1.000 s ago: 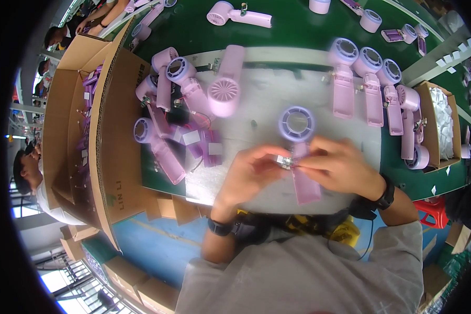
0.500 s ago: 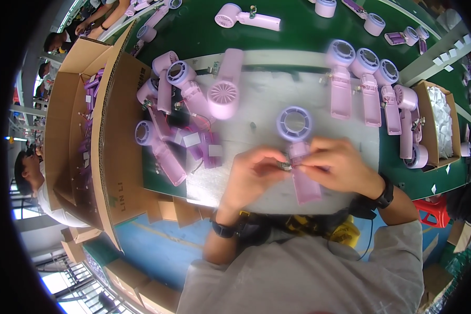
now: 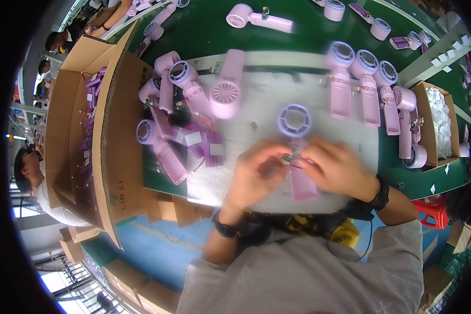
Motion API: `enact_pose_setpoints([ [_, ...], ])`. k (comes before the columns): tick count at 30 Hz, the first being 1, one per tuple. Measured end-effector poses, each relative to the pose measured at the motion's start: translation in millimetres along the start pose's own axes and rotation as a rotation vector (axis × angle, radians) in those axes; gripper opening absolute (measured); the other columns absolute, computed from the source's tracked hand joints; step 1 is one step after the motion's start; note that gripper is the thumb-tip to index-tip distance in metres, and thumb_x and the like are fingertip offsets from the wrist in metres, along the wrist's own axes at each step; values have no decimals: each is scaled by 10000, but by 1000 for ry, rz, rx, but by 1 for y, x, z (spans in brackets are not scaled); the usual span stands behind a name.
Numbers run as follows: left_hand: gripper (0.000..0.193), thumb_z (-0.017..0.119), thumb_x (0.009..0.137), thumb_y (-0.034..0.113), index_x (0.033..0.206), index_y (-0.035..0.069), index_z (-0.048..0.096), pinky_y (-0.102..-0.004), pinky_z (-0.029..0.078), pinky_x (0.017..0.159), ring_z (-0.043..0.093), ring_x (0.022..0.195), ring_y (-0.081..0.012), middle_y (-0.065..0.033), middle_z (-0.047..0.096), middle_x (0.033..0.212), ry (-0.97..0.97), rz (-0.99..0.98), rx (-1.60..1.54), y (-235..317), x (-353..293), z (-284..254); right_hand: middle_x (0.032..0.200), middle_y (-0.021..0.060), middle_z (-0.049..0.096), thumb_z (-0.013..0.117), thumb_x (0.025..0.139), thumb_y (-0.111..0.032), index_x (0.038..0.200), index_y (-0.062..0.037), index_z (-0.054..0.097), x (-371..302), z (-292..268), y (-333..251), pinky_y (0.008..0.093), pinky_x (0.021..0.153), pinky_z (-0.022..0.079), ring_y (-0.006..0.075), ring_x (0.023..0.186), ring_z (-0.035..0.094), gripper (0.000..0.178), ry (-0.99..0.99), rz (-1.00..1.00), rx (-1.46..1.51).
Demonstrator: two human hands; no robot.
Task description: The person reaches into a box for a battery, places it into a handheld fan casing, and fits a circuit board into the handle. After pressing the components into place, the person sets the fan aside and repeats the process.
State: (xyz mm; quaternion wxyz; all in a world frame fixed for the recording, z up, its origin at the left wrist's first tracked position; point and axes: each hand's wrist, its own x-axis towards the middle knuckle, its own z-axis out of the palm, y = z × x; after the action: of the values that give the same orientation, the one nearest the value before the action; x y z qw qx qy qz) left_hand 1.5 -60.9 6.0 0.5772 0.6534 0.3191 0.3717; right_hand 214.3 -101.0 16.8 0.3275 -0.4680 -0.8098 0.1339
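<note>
A lilac handheld fan with an open handle lies on the white work mat in front of me, its round ring head pointing away. Above the handle, my left hand is closed, its thumb and forefinger pinching a small green circuit board. My right hand meets it from the other side, fingers pinched at a thin dark wire beside the board. Both hands are slightly blurred, and my right fingers partly cover the upper handle.
Several lilac fans and purple battery packs with white labels lie at left, beside a big cardboard box. More open fans stand in a row at right, near a box of white pieces. A green belt carries fans behind.
The circuit board has tilted and shows more of its face between my fingers. My right fingers have shifted slightly. Fans on the far green belt have moved to the right.
</note>
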Motion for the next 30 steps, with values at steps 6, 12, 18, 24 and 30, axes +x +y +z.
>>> enact_pose_setpoints([
  [6, 444, 703, 722, -100, 1149, 20, 672, -293, 558, 769, 674, 850, -190, -92, 688, 1019, 21, 90, 283, 10, 0, 5, 921, 9, 613, 763, 790, -211, 1068, -143, 652, 9, -3, -10, 317, 479, 494, 171, 591, 637, 308, 85, 50, -17],
  [12, 389, 716, 731, -83, 1105, 20, 701, -286, 560, 746, 686, 836, -186, -104, 708, 994, 54, 48, 262, 4, -2, 5, 907, -9, 615, 788, 767, -195, 1074, -162, 675, 6, -1, 0, 306, 491, 496, 153, 611, 647, 329, 70, 73, 56],
  [18, 310, 734, 740, -62, 1037, 25, 737, -277, 557, 690, 707, 822, -188, -114, 718, 987, 81, 107, 290, -1, -2, 6, 884, -18, 604, 812, 741, -192, 1064, -165, 693, 5, 1, 4, 287, 487, 485, 140, 613, 640, 345, 80, 64, 58],
  [24, 291, 742, 732, -56, 1011, 28, 748, -274, 558, 664, 710, 783, -184, -105, 724, 942, 89, 148, 353, 0, -3, 6, 874, -14, 596, 820, 721, -183, 1051, -169, 711, 6, 0, 3, 283, 484, 486, 126, 601, 630, 348, 76, 20, 42],
  [30, 285, 741, 728, -56, 1001, 25, 753, -265, 555, 646, 707, 754, -176, -97, 726, 921, 83, 144, 354, 0, -3, 6, 867, -13, 589, 811, 710, -164, 1044, -163, 715, 5, 2, 3, 289, 484, 498, 120, 597, 629, 348, 72, 22, 35],
])
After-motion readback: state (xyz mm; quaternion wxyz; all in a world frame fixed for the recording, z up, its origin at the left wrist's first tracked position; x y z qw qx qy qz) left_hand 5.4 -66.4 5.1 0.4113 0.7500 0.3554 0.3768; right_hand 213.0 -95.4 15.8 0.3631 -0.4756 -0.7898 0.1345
